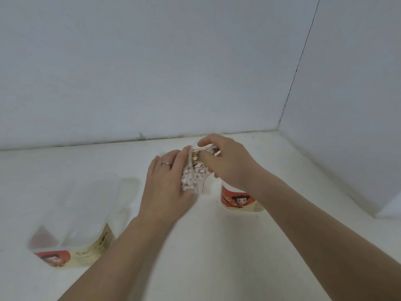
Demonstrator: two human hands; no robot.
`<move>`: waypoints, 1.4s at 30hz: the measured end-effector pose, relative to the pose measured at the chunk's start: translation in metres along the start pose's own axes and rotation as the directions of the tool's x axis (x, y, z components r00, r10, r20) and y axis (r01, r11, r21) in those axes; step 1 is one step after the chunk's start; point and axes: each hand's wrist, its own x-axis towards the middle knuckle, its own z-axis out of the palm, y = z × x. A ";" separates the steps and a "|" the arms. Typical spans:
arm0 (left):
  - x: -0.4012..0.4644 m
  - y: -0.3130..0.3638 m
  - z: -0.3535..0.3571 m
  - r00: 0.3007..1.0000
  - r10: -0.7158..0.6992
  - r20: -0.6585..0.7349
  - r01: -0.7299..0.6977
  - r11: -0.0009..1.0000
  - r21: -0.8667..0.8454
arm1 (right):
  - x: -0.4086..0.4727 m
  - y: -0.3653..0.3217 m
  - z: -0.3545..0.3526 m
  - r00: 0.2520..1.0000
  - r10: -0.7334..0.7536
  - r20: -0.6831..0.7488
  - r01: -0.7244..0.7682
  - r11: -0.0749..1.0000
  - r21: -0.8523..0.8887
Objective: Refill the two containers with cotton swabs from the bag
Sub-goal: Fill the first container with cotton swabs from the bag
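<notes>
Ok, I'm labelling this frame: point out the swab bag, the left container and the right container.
swab bag (192, 179): head view, on the swab-filled clear front.
left container (86, 255): head view, on its cream label.
right container (235, 199): head view, on the cartoon label.

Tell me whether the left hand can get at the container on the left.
Probably yes: nothing lies between the left hand and the left container, but that hand holds the bag of cotton swabs.
</notes>
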 end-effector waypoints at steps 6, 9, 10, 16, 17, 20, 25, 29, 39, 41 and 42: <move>0.003 0.003 0.000 1.000 0.009 0.001 -0.009 1.000 -0.010 | 0.003 0.001 0.008 1.000 0.019 0.016 -0.019 0.999 0.047; 0.005 0.005 -0.002 1.000 -0.005 0.006 0.005 1.000 0.000 | 0.005 0.001 -0.002 0.999 0.026 0.020 -0.027 0.998 0.054; 0.007 0.005 -0.001 1.000 -0.009 0.009 0.009 1.000 0.015 | 0.006 0.001 -0.006 0.999 0.030 0.017 -0.031 0.998 0.059; 0.018 0.010 0.005 0.996 -0.079 0.038 0.078 0.996 0.033 | 0.010 0.004 -0.024 0.998 0.063 -0.009 -0.063 0.995 0.079; 0.018 0.011 0.005 0.997 -0.072 0.035 0.071 0.997 0.031 | 0.011 0.004 -0.023 0.998 0.069 0.007 -0.069 0.996 0.064; 0.017 0.013 0.006 0.998 -0.052 0.019 0.052 0.998 0.017 | 0.012 0.007 -0.016 0.991 0.086 0.100 -0.088 0.996 0.013; 0.017 0.005 0.009 0.999 -0.011 0.053 0.007 0.997 0.079 | 0.013 0.007 -0.017 0.994 0.062 0.090 -0.065 0.997 0.032; 0.019 0.004 0.006 0.992 -0.090 0.084 0.082 0.992 0.096 | 0.017 0.007 -0.029 0.997 0.057 0.058 -0.060 0.997 0.054; 0.028 0.006 0.012 0.992 -0.084 0.098 0.074 0.992 0.101 | 0.019 0.008 -0.027 0.993 0.086 0.081 -0.087 0.996 0.005; 0.028 0.007 0.011 0.993 -0.079 0.090 0.068 0.991 0.118 | 0.019 0.009 -0.026 0.991 0.108 0.083 -0.110 0.994 0.016; 0.028 0.007 0.012 0.993 -0.082 0.090 0.070 0.990 0.124 | 0.019 0.008 -0.025 0.989 0.125 0.081 -0.129 0.991 0.044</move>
